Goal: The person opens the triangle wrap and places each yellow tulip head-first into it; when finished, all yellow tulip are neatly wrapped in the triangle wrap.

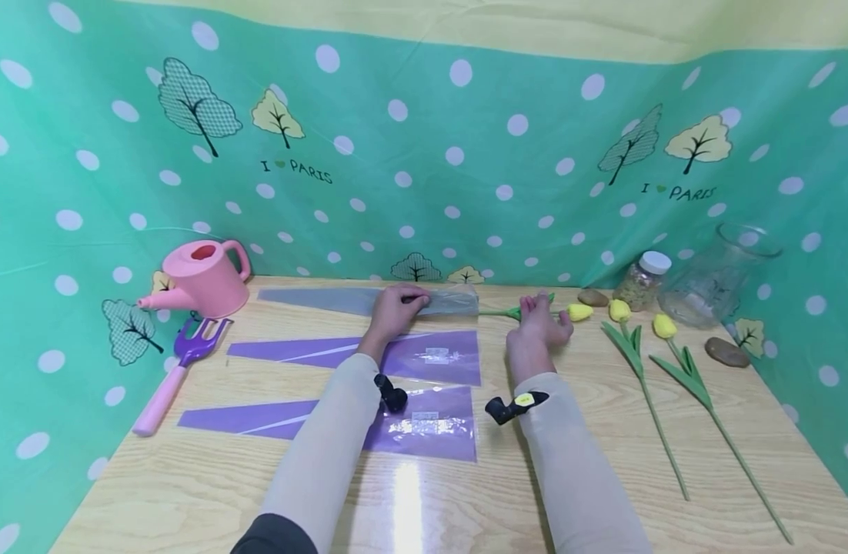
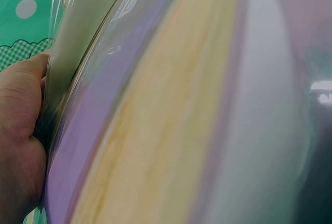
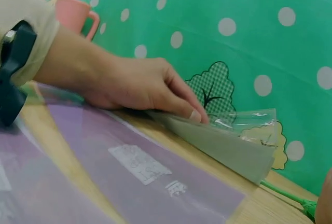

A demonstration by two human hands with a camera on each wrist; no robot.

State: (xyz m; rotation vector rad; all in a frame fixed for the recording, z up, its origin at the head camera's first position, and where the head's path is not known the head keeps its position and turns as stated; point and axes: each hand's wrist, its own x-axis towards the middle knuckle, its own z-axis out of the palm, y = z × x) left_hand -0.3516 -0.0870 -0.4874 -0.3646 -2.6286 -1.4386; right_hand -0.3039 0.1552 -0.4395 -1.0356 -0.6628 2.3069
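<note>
Tapered glossy grey sleeve [image 1: 368, 301] under left hand [image 1: 395, 311] fingertips.

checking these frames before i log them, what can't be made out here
- Right hand: head view shows only its back, so any grip on the green stem is hidden; right wrist view cuts the hand off at the edge.
- Left wrist view: blurred plastic sleeve fills it.
- Sleeve label: print too small.

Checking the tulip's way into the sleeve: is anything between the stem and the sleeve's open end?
Nothing visible. The stem lies at the open end of the grey sleeve, which the left hand holds; the right hand is at the stem.
</note>
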